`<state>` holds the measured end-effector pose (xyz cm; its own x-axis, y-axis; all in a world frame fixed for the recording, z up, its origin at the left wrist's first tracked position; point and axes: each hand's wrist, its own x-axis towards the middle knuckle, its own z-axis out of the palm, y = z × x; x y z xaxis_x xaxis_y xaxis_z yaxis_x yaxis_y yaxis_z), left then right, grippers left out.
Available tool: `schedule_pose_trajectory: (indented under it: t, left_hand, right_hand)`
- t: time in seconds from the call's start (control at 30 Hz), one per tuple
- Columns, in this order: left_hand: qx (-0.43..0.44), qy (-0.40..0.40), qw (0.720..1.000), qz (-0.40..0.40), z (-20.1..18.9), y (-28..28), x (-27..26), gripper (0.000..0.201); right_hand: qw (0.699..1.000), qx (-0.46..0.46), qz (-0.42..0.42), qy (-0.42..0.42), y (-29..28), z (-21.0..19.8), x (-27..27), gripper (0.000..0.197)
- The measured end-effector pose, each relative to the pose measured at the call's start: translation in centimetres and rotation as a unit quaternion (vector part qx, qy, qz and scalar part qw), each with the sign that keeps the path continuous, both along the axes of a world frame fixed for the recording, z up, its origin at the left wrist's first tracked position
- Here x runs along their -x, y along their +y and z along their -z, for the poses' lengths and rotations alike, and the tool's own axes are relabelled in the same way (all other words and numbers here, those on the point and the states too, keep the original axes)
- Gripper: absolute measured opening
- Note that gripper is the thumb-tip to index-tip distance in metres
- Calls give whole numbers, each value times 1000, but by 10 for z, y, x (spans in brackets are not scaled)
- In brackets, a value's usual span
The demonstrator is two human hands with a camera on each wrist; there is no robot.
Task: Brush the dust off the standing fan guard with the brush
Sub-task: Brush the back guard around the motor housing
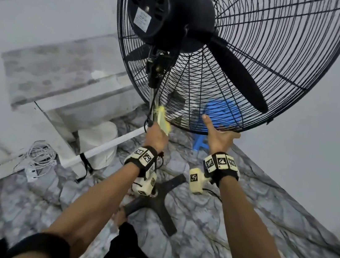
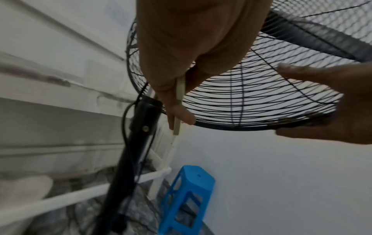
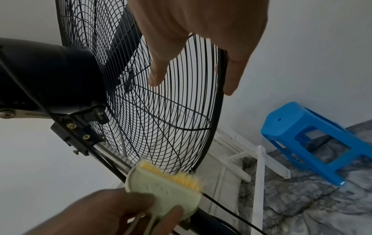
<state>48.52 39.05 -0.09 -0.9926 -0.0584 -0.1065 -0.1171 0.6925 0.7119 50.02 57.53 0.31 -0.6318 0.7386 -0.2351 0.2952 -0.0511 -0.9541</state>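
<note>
Clearly the job is only getting under way, judging by where things are sitting. The big round black wire fan guard (image 1: 252,59) is rising above and ahead of both hands, and most of its wires, from the upper arc down past the black motor housing (image 1: 169,11), are lying well out of the brush's reach for now; whether any dust is clinging to them or coming off is too fine to make out.

The right hand (image 1: 221,137) is gripping the guard's bottom rim, thumb reaching up across the rear wires and fingers wrapping under the rim, apparently steadying it. To its left, the left hand (image 1: 156,135) is pinching the handle of the small pale green plastic brush with yellow bristles (image 3: 167,181), thumb and fingers closing on it. The bristles are pointing at the guard's lowest wires, just beside the chrome stand pole (image 3: 112,156); actual contact is hard to judge, since the brush is blurring in the head view.

The fan's front face is hiding from every view.
</note>
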Motion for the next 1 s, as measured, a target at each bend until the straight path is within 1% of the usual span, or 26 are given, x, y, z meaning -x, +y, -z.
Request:
schedule_pose_trajectory:
  t: [0.1,0.17,0.2,0.23,0.33,0.37,0.43,0.57,0.63,0.67,0.73,0.77,0.83,0.9,1.0]
  left_hand:
    - [-17,12,997,77,2,29,-24,40]
    - [-21,22,992,122,4,35,-34,44]
    - [-22,19,993,119,2,31,-31,44]
    - [-20,13,995,99,2,24,-23,41]
    - [-3,1,1000,-2,0,-4,5,31]
    - [4,6,1000,-15,0,-8,11,32]
    - [15,23,1000,0,-2,-2,8,36]
    - [28,57,992,107,2,30,-24,35]
    - [24,66,990,120,3,28,-23,37]
    - [14,63,993,103,2,21,-17,41]
    - [-3,58,998,33,0,3,0,42]
    - [-13,65,998,-5,-1,-6,8,39]
    - [-59,107,991,-52,-5,-18,16,35]
    - [-116,155,978,-73,-13,-15,13,40]
    - [-204,176,959,-83,-18,1,-4,52]
  right_hand:
    - [1000,-8,4,5,0,-2,-1,169]
    - [1000,-17,-3,14,1,-6,-1,159]
    - [1000,-21,-8,19,2,-6,0,155]
    - [1000,-23,-9,18,2,-8,0,154]
    - [1000,-16,-9,24,2,-5,-2,158]
    - [1000,-13,-9,27,0,-5,-3,157]
    - [999,-9,-11,35,1,-3,-3,154]
    - [999,-13,-7,37,5,-4,-2,151]
    - [999,-22,-4,31,5,-5,-1,148]
    - [999,-27,-6,31,5,-5,-2,148]
    - [999,-31,-9,43,3,-5,-3,148]
    - [998,-32,-9,50,2,-4,-2,149]
    - [997,-34,-5,62,1,-3,-2,149]
    - [997,-38,-8,68,2,-3,-2,148]
    - [997,-37,-10,64,3,-2,-3,148]
